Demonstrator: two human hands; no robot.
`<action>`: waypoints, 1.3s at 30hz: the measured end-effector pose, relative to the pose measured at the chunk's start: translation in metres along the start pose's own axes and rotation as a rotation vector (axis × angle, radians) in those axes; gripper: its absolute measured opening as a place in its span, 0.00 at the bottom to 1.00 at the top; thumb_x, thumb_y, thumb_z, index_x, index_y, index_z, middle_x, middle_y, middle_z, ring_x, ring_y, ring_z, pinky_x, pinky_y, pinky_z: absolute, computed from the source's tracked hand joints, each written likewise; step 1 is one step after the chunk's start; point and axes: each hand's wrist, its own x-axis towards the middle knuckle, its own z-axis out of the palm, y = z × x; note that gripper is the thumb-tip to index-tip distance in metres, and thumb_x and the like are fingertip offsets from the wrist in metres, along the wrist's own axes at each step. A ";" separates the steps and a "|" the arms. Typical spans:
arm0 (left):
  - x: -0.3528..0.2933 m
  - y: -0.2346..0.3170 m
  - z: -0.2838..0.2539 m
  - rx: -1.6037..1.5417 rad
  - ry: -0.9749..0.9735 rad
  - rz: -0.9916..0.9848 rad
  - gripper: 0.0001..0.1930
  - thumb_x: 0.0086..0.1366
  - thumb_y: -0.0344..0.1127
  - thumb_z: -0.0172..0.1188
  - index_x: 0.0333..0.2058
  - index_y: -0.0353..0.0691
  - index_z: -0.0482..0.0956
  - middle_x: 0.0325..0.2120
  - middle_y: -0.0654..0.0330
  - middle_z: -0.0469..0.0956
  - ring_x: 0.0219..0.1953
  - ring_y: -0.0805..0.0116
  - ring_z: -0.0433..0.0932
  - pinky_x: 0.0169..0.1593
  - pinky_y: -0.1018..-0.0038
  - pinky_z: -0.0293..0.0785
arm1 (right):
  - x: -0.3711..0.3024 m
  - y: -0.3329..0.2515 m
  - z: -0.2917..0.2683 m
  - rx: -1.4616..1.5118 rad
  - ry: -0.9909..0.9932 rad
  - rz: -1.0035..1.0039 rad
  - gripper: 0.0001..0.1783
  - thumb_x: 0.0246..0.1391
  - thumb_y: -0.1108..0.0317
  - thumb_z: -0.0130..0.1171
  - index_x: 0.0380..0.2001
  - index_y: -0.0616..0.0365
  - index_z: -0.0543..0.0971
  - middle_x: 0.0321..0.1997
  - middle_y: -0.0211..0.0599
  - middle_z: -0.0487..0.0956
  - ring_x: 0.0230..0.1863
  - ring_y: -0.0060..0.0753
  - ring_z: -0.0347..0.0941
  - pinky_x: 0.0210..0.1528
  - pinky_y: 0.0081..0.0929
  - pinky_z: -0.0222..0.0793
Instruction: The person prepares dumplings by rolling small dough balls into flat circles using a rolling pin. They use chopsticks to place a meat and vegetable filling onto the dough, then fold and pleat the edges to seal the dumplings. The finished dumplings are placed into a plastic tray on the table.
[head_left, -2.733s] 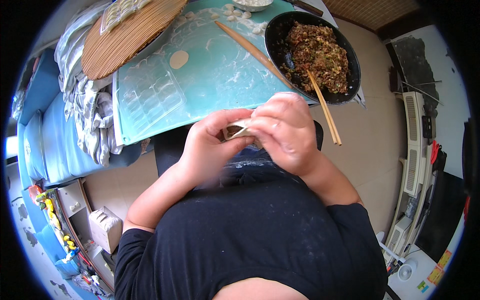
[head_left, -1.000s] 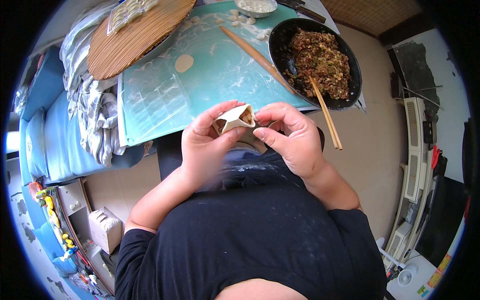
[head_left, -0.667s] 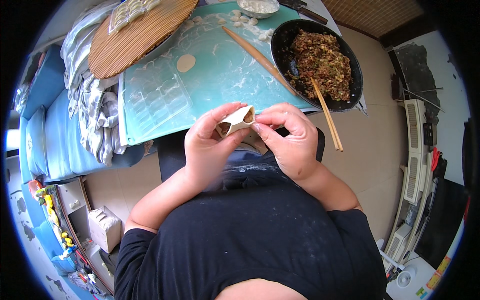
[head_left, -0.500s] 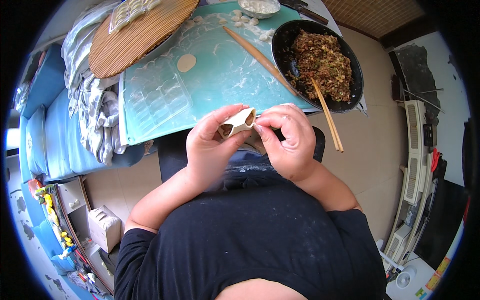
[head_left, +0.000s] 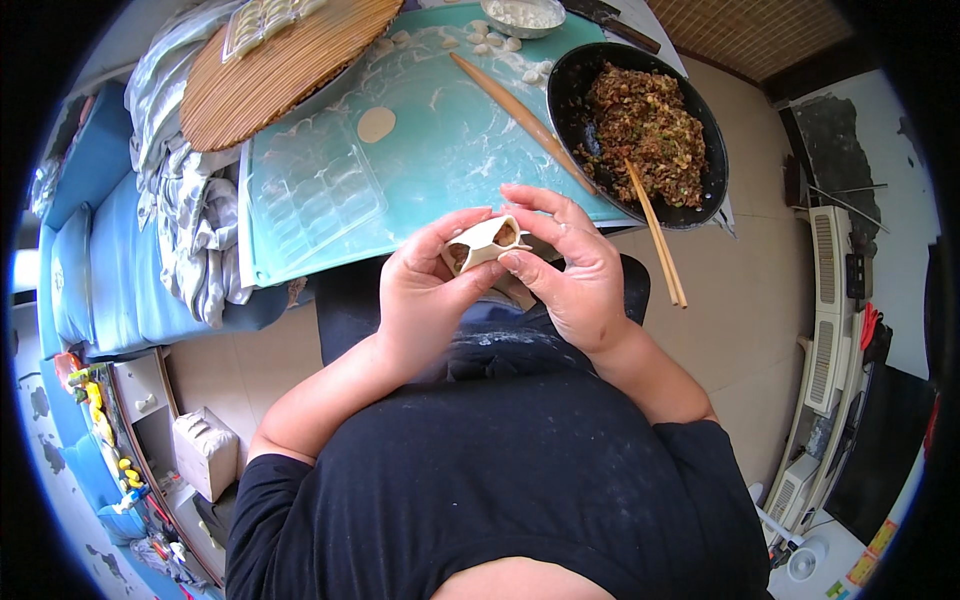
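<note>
A dumpling (head_left: 484, 240) is held up just off the table's near edge, its white wrapper joined at the middle and gaping at both ends, with brown filling showing. My left hand (head_left: 428, 278) pinches its left side between thumb and fingers. On the right end, the thumb and fingers of my right hand (head_left: 570, 275) press around the open rim, the index finger raised over the top. A flat round wrapper (head_left: 376, 124) lies on the floury teal mat (head_left: 440, 150). Beside it sits a clear compartment tray (head_left: 315, 200).
A rolling pin (head_left: 520, 108) lies slantwise near a black pan (head_left: 718, 150) of chopped filling (head_left: 650, 125), with chopsticks (head_left: 657, 235) jutting over the near rim. Far back are a flour bowl (head_left: 524, 14), dough pieces (head_left: 482, 40) and a knife (head_left: 630, 32). A round woven tray (head_left: 290, 75) bears dumplings (head_left: 265, 25).
My right hand has opened its fingers wider and raised the index finger over the dumpling's right end. The left hand keeps its pinch and has shifted slightly right.
</note>
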 end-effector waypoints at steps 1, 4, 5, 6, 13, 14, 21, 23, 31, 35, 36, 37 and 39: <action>0.000 0.000 0.001 0.011 0.010 -0.003 0.21 0.55 0.20 0.58 0.48 0.33 0.68 0.39 0.58 0.75 0.42 0.73 0.74 0.45 0.78 0.73 | 0.000 -0.001 0.000 -0.011 0.010 -0.015 0.19 0.46 0.74 0.61 0.44 0.61 0.75 0.53 0.42 0.70 0.50 0.31 0.67 0.52 0.27 0.62; -0.001 0.000 0.001 0.026 0.031 -0.011 0.21 0.55 0.21 0.59 0.49 0.33 0.68 0.39 0.59 0.75 0.40 0.74 0.75 0.44 0.78 0.73 | 0.001 -0.004 0.003 -0.058 0.039 -0.069 0.16 0.45 0.77 0.60 0.41 0.62 0.77 0.50 0.42 0.73 0.50 0.33 0.68 0.52 0.28 0.63; -0.001 0.000 0.001 0.017 0.029 -0.012 0.21 0.55 0.21 0.59 0.49 0.33 0.68 0.39 0.59 0.75 0.40 0.74 0.75 0.43 0.78 0.73 | 0.002 -0.004 0.003 -0.084 0.046 -0.095 0.15 0.45 0.78 0.60 0.40 0.62 0.77 0.49 0.42 0.74 0.49 0.34 0.68 0.51 0.28 0.63; -0.001 0.000 0.001 0.008 0.028 -0.014 0.21 0.55 0.21 0.59 0.49 0.33 0.68 0.39 0.59 0.75 0.40 0.75 0.75 0.43 0.78 0.73 | 0.002 -0.005 0.003 -0.111 0.054 -0.120 0.15 0.45 0.78 0.60 0.39 0.62 0.78 0.48 0.41 0.75 0.49 0.35 0.68 0.51 0.28 0.63; -0.001 -0.002 0.002 -0.001 -0.004 -0.005 0.21 0.55 0.21 0.59 0.49 0.32 0.68 0.38 0.59 0.75 0.40 0.75 0.75 0.43 0.79 0.73 | 0.005 -0.008 0.003 -0.328 0.141 -0.278 0.09 0.43 0.78 0.60 0.32 0.61 0.79 0.39 0.37 0.79 0.41 0.35 0.72 0.47 0.29 0.65; -0.001 -0.002 0.002 -0.007 -0.007 -0.026 0.21 0.55 0.21 0.59 0.49 0.32 0.68 0.38 0.59 0.75 0.40 0.75 0.75 0.43 0.79 0.73 | 0.006 -0.008 0.001 -0.414 0.145 -0.322 0.09 0.42 0.77 0.61 0.31 0.59 0.79 0.38 0.35 0.79 0.40 0.35 0.73 0.45 0.28 0.65; -0.001 -0.004 0.000 -0.081 -0.024 -0.078 0.21 0.56 0.21 0.58 0.49 0.32 0.68 0.37 0.59 0.76 0.39 0.74 0.75 0.43 0.78 0.74 | 0.005 0.003 -0.001 -0.435 0.143 -0.366 0.12 0.42 0.70 0.62 0.33 0.58 0.79 0.40 0.35 0.79 0.44 0.36 0.71 0.48 0.30 0.63; 0.000 0.000 0.002 -0.131 -0.035 -0.108 0.20 0.56 0.21 0.58 0.49 0.33 0.68 0.37 0.58 0.76 0.39 0.74 0.75 0.43 0.78 0.74 | 0.008 -0.005 0.005 -0.189 0.171 -0.180 0.13 0.43 0.69 0.61 0.36 0.59 0.79 0.43 0.36 0.77 0.49 0.38 0.69 0.51 0.30 0.62; -0.005 -0.004 -0.001 -0.067 -0.029 -0.125 0.19 0.56 0.23 0.59 0.48 0.32 0.69 0.35 0.61 0.76 0.35 0.77 0.75 0.39 0.80 0.73 | 0.010 -0.001 -0.004 -0.193 -0.053 -0.227 0.14 0.44 0.71 0.60 0.38 0.58 0.79 0.48 0.36 0.76 0.52 0.41 0.66 0.54 0.32 0.60; -0.005 -0.003 -0.001 -0.033 -0.052 -0.155 0.19 0.56 0.24 0.60 0.47 0.32 0.70 0.34 0.62 0.76 0.35 0.79 0.74 0.38 0.81 0.72 | 0.007 0.003 -0.003 -0.296 0.010 -0.346 0.12 0.42 0.73 0.60 0.35 0.57 0.80 0.43 0.33 0.78 0.47 0.38 0.70 0.49 0.30 0.62; -0.005 -0.004 -0.001 -0.033 -0.054 -0.140 0.19 0.56 0.24 0.60 0.47 0.32 0.70 0.34 0.62 0.76 0.35 0.79 0.74 0.38 0.82 0.72 | 0.007 0.002 -0.002 -0.325 0.028 -0.380 0.11 0.41 0.73 0.61 0.33 0.57 0.80 0.42 0.32 0.79 0.45 0.37 0.71 0.47 0.30 0.63; -0.004 -0.002 0.000 -0.025 -0.071 -0.154 0.19 0.55 0.24 0.60 0.47 0.32 0.70 0.33 0.62 0.76 0.34 0.79 0.74 0.37 0.82 0.72 | 0.007 0.001 -0.003 -0.352 0.039 -0.397 0.11 0.41 0.73 0.61 0.33 0.57 0.80 0.41 0.32 0.79 0.44 0.36 0.72 0.46 0.29 0.63; -0.003 0.001 0.001 -0.011 -0.107 -0.183 0.20 0.55 0.25 0.61 0.47 0.31 0.70 0.33 0.62 0.76 0.34 0.80 0.74 0.36 0.82 0.72 | 0.004 -0.003 -0.004 -0.410 0.061 -0.429 0.09 0.41 0.74 0.61 0.31 0.56 0.80 0.39 0.30 0.80 0.43 0.34 0.72 0.43 0.28 0.63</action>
